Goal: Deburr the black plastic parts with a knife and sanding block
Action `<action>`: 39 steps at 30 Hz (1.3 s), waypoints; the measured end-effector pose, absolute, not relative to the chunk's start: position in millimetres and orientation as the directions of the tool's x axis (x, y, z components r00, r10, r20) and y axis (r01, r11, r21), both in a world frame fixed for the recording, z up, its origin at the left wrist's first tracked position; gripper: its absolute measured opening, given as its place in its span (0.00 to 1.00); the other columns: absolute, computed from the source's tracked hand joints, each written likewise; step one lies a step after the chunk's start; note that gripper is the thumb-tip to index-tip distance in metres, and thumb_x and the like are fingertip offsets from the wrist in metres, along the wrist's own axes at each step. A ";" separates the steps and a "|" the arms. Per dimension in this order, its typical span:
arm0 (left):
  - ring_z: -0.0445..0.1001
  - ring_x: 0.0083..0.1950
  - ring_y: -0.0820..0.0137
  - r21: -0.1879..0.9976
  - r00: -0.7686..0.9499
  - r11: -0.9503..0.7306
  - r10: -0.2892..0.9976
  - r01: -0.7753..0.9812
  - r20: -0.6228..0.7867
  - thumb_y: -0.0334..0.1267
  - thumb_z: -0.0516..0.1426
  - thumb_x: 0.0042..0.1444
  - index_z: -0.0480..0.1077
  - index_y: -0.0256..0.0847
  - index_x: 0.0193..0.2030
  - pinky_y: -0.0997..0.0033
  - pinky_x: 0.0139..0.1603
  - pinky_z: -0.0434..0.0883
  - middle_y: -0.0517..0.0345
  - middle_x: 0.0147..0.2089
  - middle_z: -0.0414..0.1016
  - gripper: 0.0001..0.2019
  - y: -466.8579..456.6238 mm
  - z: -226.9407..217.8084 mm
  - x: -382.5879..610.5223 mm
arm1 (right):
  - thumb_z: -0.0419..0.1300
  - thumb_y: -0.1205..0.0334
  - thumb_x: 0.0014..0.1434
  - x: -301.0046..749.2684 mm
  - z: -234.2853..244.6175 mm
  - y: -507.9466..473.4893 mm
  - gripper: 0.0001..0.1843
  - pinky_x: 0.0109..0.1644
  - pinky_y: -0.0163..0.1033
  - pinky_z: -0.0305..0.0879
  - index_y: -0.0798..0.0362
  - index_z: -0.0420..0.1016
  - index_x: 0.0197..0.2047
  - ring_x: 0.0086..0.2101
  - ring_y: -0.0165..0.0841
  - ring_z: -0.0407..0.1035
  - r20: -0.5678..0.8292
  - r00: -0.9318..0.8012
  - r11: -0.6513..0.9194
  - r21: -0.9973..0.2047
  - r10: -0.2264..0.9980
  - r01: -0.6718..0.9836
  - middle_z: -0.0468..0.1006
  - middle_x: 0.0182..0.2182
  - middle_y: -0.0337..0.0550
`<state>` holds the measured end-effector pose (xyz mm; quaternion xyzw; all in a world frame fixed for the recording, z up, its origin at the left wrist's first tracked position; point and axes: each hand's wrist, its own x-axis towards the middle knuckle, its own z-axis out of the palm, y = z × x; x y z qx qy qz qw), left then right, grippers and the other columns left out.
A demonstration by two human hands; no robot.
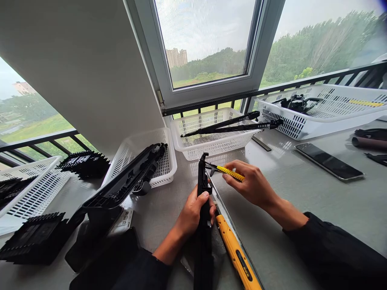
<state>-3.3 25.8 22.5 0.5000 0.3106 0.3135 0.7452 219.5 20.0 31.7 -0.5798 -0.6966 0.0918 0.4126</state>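
Note:
My left hand (193,211) is wrapped round a long black plastic bar (203,225) that stands up from the grey table (287,189), pointing away from me. My right hand (252,183) pinches a small yellow-handled tool (231,173), whose tip touches the upper end of the black bar. A yellow and black power screwdriver (237,253) lies on the table just right of the bar, beside a thin metal strip (226,217).
White slotted baskets stand along the window: one (165,161) with a long black part, one (211,145) with black arms across it, one (332,106) at right. A phone (328,161) lies at right. Black plastic parts (36,235) are stacked at left.

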 end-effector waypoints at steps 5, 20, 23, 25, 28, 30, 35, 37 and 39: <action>0.67 0.18 0.73 0.943 0.603 0.293 0.785 -0.159 -0.142 0.56 0.57 0.64 0.58 0.36 0.65 0.77 0.19 0.66 0.68 0.23 0.71 0.32 25.0 22.1 -3.8 | 0.60 0.52 0.70 221.3 28.3 21.0 0.11 0.44 0.44 0.74 0.49 0.79 0.47 0.40 0.43 0.82 0.417 0.054 0.261 -0.659 0.907 0.705 0.87 0.40 0.44; 0.67 0.18 0.73 0.942 0.609 0.291 0.782 -0.168 -0.133 0.57 0.58 0.65 0.59 0.38 0.64 0.77 0.19 0.65 0.68 0.23 0.71 0.31 25.4 21.1 -3.9 | 0.60 0.53 0.70 217.2 30.5 19.0 0.10 0.40 0.41 0.70 0.49 0.79 0.46 0.35 0.39 0.80 0.426 0.009 0.301 -0.654 0.905 0.695 0.86 0.38 0.41; 0.67 0.18 0.73 0.943 0.607 0.289 0.783 -0.164 -0.135 0.58 0.59 0.64 0.60 0.38 0.64 0.77 0.19 0.64 0.68 0.23 0.72 0.31 25.5 21.3 -3.5 | 0.60 0.53 0.71 214.8 32.0 17.9 0.10 0.40 0.41 0.69 0.48 0.79 0.45 0.34 0.38 0.79 0.417 -0.039 0.327 -0.650 0.908 0.686 0.86 0.37 0.40; 0.67 0.18 0.73 0.944 0.604 0.288 0.785 -0.161 -0.137 0.58 0.60 0.63 0.60 0.38 0.63 0.76 0.19 0.65 0.68 0.23 0.72 0.31 25.7 21.4 -3.3 | 0.60 0.53 0.70 214.4 32.0 17.8 0.11 0.40 0.41 0.69 0.49 0.79 0.45 0.34 0.38 0.79 0.420 -0.014 0.315 -0.658 0.907 0.684 0.86 0.38 0.41; 0.67 0.18 0.73 0.944 0.608 0.291 0.782 -0.158 -0.139 0.59 0.60 0.62 0.60 0.38 0.62 0.76 0.20 0.65 0.68 0.23 0.72 0.32 26.1 22.3 -3.1 | 0.60 0.52 0.71 215.6 31.3 18.5 0.11 0.39 0.40 0.68 0.49 0.79 0.45 0.33 0.38 0.78 0.406 -0.005 0.299 -0.663 0.914 0.686 0.86 0.36 0.41; 0.67 0.18 0.73 0.944 0.612 0.290 0.779 -0.158 -0.137 0.58 0.60 0.62 0.59 0.38 0.62 0.76 0.20 0.65 0.68 0.23 0.71 0.32 26.2 23.3 -3.0 | 0.59 0.52 0.71 216.6 31.1 19.0 0.11 0.39 0.40 0.67 0.49 0.79 0.45 0.32 0.37 0.78 0.392 -0.026 0.302 -0.662 0.919 0.686 0.86 0.36 0.40; 0.67 0.18 0.73 0.948 0.609 0.286 0.780 -0.140 -0.145 0.56 0.59 0.63 0.58 0.37 0.63 0.76 0.19 0.65 0.68 0.23 0.71 0.31 25.3 24.9 -3.3 | 0.59 0.52 0.71 217.1 32.3 19.0 0.12 0.39 0.40 0.67 0.49 0.79 0.44 0.33 0.38 0.78 0.406 0.035 0.275 -0.679 0.913 0.681 0.85 0.35 0.40; 0.67 0.18 0.73 0.948 0.609 0.288 0.779 -0.133 -0.151 0.56 0.59 0.63 0.58 0.37 0.63 0.76 0.19 0.65 0.68 0.23 0.71 0.31 25.0 24.5 -3.4 | 0.59 0.51 0.70 217.0 33.3 18.6 0.12 0.36 0.40 0.66 0.49 0.80 0.43 0.30 0.36 0.76 0.393 0.019 0.274 -0.674 0.919 0.686 0.84 0.32 0.39; 0.67 0.18 0.73 0.948 0.610 0.290 0.778 -0.133 -0.152 0.56 0.59 0.62 0.58 0.38 0.63 0.76 0.19 0.65 0.69 0.23 0.71 0.31 25.0 24.0 -3.6 | 0.60 0.51 0.70 217.3 34.4 18.2 0.12 0.35 0.40 0.66 0.49 0.80 0.42 0.28 0.36 0.75 0.393 0.005 0.280 -0.664 0.920 0.693 0.84 0.32 0.39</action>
